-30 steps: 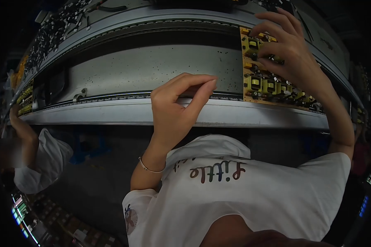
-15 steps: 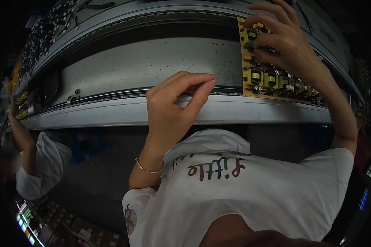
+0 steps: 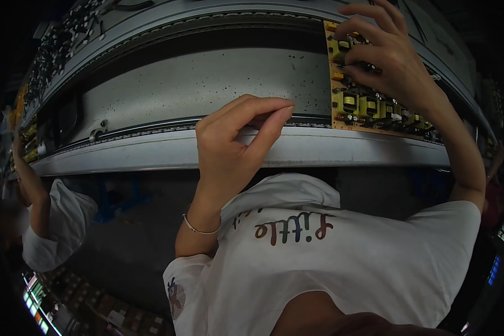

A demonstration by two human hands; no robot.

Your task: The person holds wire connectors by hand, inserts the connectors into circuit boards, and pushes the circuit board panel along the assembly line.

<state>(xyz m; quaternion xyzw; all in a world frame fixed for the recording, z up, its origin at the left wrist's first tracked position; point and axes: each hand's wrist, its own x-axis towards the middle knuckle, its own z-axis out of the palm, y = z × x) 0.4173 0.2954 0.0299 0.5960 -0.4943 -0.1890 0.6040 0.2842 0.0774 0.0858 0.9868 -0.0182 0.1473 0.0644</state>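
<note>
My left hand (image 3: 229,137), with a bracelet on its wrist, hovers over the conveyor's near rail. Its thumb and index finger are pressed together; anything between them is too small to make out. My right hand (image 3: 395,61) is over the left end of a circuit board (image 3: 341,119) full of parts. The thumb and index finger close in a pinch low over the board, while the other fingers are bent and spread. What the pinch holds is hidden. Yellow-wrapped transformers (image 3: 348,103) stand in a row along the board's near side.
The board rests between the chain rails of a conveyor (image 3: 168,84). Many small black and white parts (image 3: 59,47) lie on the far left ledge. Another person's arm (image 3: 31,179) reaches to the line at the left. Cartons (image 3: 115,308) stand lower left.
The circuit board has shifted very slightly to the right. My left hand is slightly further left, still pinched. My right hand stays at nearly the same spot.
</note>
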